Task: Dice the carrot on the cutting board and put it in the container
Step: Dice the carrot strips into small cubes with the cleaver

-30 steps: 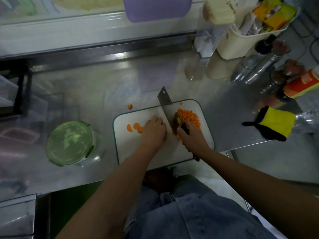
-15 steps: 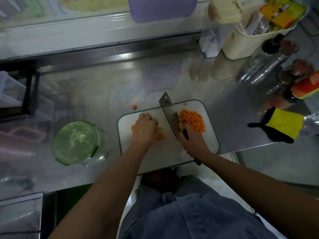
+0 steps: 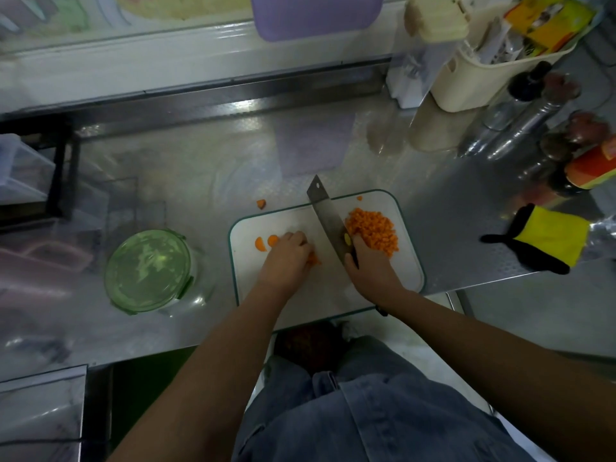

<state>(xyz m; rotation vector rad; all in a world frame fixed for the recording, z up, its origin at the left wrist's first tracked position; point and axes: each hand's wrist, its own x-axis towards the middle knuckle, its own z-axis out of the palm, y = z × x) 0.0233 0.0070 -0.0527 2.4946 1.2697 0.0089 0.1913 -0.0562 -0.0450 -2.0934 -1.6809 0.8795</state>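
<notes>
The cutting board (image 3: 325, 296), a white plastic rectangle with rounded corners and a thin green rim, lies on the dull, patterned steel counter (image 3: 166, 181), its near edge jutting over the counter's front. On the board's far right sits the diced carrot (image 3: 375, 232), a loose heap of small orange cubes. The right hand (image 3: 373, 275) is wrapped tight round the dark handle of the knife (image 3: 326, 218), a broad flat cleaver blade with a squared tip. The blade stands just left of the heap and reaches past the board's far edge. The left hand (image 3: 286, 261) rests knuckles-up on the board's middle, its fingers bent over a few carrot pieces (image 3: 314, 259) that poke out at its right. Whether it pinches them or only presses them down I cannot tell from here. Two half-round carrot slices (image 3: 263, 243) lie flat by its fingertips, and one stray carrot chunk (image 3: 261, 204) sits off the board on the steel. The container (image 3: 148, 270), round clear glass under a pale green clip lid, stands well left of the board. A yellow and black glove (image 3: 546, 241) lies off to the right.
</notes>
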